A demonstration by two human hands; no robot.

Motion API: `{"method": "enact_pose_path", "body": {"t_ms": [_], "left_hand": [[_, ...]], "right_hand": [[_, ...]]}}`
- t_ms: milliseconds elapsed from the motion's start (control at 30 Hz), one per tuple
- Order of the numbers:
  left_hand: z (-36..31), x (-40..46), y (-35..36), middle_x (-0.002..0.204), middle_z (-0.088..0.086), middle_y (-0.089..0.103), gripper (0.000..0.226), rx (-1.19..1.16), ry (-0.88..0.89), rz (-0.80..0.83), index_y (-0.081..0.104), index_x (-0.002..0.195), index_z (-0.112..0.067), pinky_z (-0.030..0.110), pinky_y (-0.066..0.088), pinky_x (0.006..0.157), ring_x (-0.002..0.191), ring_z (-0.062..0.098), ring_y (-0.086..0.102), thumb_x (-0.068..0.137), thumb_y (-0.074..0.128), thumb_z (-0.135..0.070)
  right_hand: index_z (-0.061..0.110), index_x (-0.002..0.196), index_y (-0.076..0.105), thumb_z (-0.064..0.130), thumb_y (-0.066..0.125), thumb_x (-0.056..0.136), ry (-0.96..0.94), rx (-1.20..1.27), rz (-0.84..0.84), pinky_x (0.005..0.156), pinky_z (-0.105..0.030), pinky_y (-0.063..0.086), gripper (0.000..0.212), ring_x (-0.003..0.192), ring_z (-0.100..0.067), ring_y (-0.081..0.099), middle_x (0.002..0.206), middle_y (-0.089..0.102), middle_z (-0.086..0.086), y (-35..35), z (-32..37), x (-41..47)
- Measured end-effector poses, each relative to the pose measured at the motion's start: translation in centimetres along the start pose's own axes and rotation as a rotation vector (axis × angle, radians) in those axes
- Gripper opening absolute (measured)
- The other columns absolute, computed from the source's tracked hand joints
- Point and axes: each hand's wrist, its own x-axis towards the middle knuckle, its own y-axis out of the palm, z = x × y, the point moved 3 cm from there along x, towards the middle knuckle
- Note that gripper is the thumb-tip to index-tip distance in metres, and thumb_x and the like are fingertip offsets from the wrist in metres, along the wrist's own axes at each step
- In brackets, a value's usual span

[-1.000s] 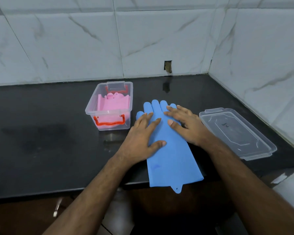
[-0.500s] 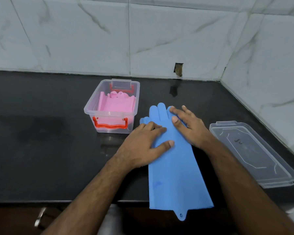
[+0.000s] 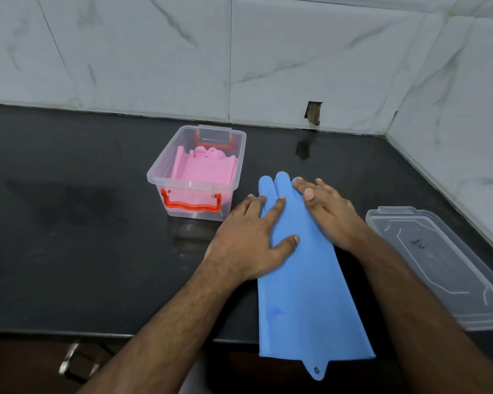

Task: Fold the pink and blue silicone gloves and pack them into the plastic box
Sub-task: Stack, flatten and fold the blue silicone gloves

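Observation:
A blue silicone glove (image 3: 305,294) lies flat on the black counter, fingers pointing to the wall, its cuff hanging over the front edge. My left hand (image 3: 251,237) rests palm down on the glove's left side, fingers spread. My right hand (image 3: 328,211) lies flat on its right side near the fingers. Neither hand grips anything. Left of the glove stands the clear plastic box (image 3: 157,177) with orange handles. A folded pink glove (image 3: 202,172) lies inside it.
The box's clear lid (image 3: 439,263) lies on the counter at the right, near the tiled side wall. The counter's front edge (image 3: 97,334) runs below my forearms. A tiled back wall has a small hole (image 3: 313,112).
My left fingers have spread out over the glove's left edge. My right hand stays flat on it. The camera has tilted, shifting the scene slightly.

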Motion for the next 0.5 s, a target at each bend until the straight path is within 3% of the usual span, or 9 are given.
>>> {"method": "enact_pose_path", "body": {"t_ms": [133, 267, 400, 500], "left_hand": [[-0.2, 0.0, -0.1, 0.172, 0.003, 0.018, 0.079, 0.005, -0.002, -0.004, 0.018, 0.164, -0.037, 0.043, 0.013, 0.127, 0.159, 0.024, 0.008, 0.095, 0.036, -0.072], [-0.1, 0.1, 0.2, 0.174, 0.001, 0.006, 0.08, 0.009, -0.008, 0.037, 0.011, 0.164, -0.039, 0.044, 0.003, 0.128, 0.16, 0.028, -0.004, 0.095, 0.031, -0.075], [0.0, -0.1, 0.2, 0.174, -0.002, -0.006, 0.082, 0.013, -0.026, 0.053, 0.005, 0.164, -0.041, 0.048, -0.003, 0.127, 0.158, 0.036, -0.013, 0.094, 0.029, -0.077], [-0.3, -0.5, -0.5, 0.174, -0.004, -0.009, 0.084, -0.018, 0.0, 0.023, 0.007, 0.165, -0.033, 0.048, -0.004, 0.127, 0.158, 0.03, -0.018, 0.096, 0.033, -0.074]], "right_hand": [[0.048, 0.155, 0.031, 0.082, 0.003, 0.086, -0.002, -0.038, 0.032, 0.121, -0.05, 0.011, 0.081, 0.155, 0.0, 0.005, 0.16, 0.022, 0.036, 0.0, 0.1, 0.1], [0.045, 0.158, 0.026, 0.075, 0.012, 0.093, -0.02, -0.046, 0.018, 0.122, -0.051, 0.011, 0.073, 0.155, -0.002, 0.005, 0.164, 0.016, 0.032, 0.0, 0.2, 0.0], [0.038, 0.162, 0.018, 0.07, 0.017, 0.095, -0.021, 0.026, -0.073, 0.124, -0.052, 0.01, 0.075, 0.156, -0.004, 0.004, 0.167, 0.01, 0.025, -0.3, 0.4, -0.6], [0.028, 0.162, 0.024, 0.061, 0.023, 0.103, -0.024, 0.093, -0.196, 0.124, -0.054, 0.016, 0.067, 0.155, -0.012, 0.014, 0.168, 0.021, 0.013, -0.9, 0.5, -1.5]]}}
